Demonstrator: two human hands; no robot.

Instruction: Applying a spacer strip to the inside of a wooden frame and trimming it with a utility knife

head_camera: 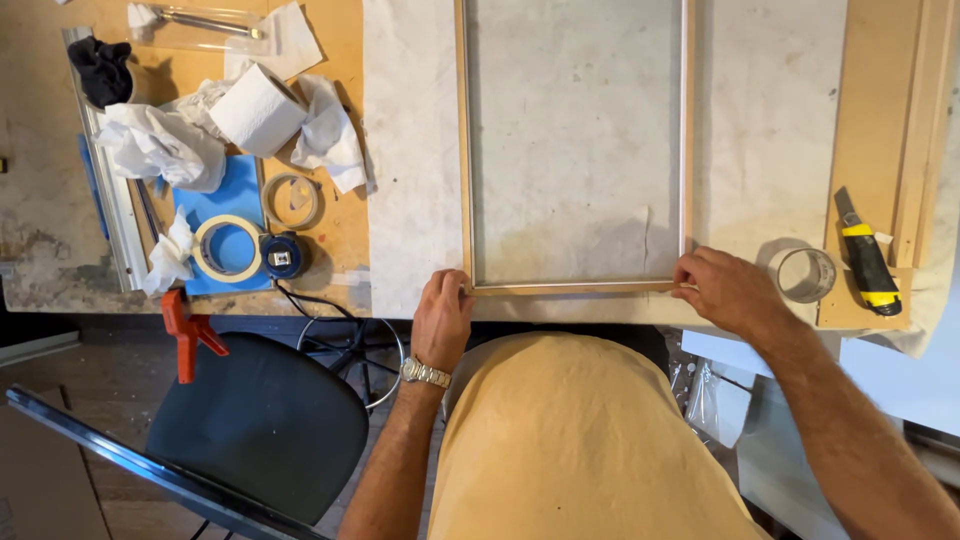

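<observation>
A thin wooden frame (pixel 464 150) lies flat on a white cloth-covered bench (pixel 410 200), its long sides running away from me. My left hand (pixel 442 318) pinches the frame's near left corner, wristwatch on that wrist. At the near right corner my right hand (pixel 728 290) grips the frame, fingers curled over the lower rail (pixel 570 287).
A clear tape roll (pixel 805 274) and a yellow-black utility knife (pixel 866 255) lie right of the frame by wooden strips (pixel 925 120). Left: masking tape rolls (pixel 228 248), a tape measure (pixel 284 256), crumpled paper (pixel 160 145), a paper roll (pixel 258 110). An orange clamp (pixel 186 335) and a chair (pixel 260 425) stand below.
</observation>
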